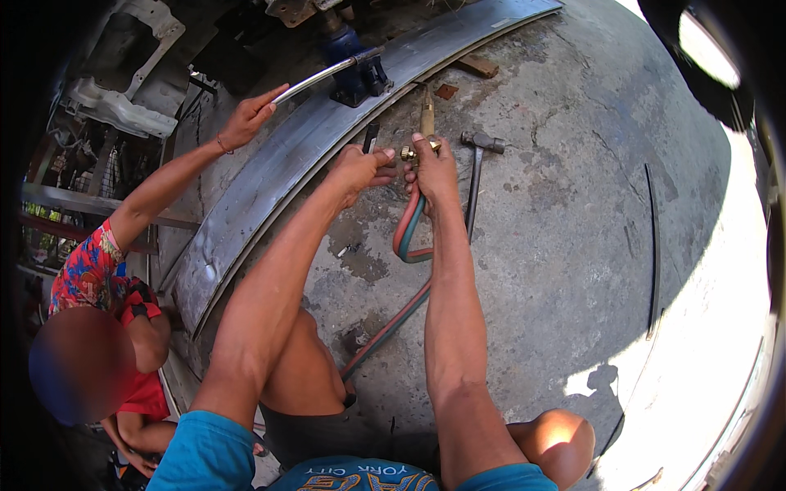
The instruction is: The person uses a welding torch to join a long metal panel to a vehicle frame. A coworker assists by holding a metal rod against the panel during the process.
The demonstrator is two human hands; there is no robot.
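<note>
Brass-coloured tubular gas torch (427, 120) is in the right hand (438, 168), over the grey, stained concrete floor (557, 213), just off the near edge of a long grey metal plate (270, 188). Right grip: fingers and thumb wrapped round the rear of the body, closed on it.

Key relation: torch extends forward from that grip, long axis pointing away from the person, thin dark tip at the plate edge. Contact or gap there: can't tell. Right hand is nearer, being on it; left hand (357, 173) sits just left, fingertips beside the ribbed brass valve knob (407, 153). Touching? Not clear. Short black stick-like object (372, 135) shows above the left hand; can't tell if that grip pinches it.

Looks: dull, worn barrel, shinier fittings at the hand. Paired red-and-green rubber hoses (400, 233) loop below. Steel hammer (476, 176) lies right of it.
</note>
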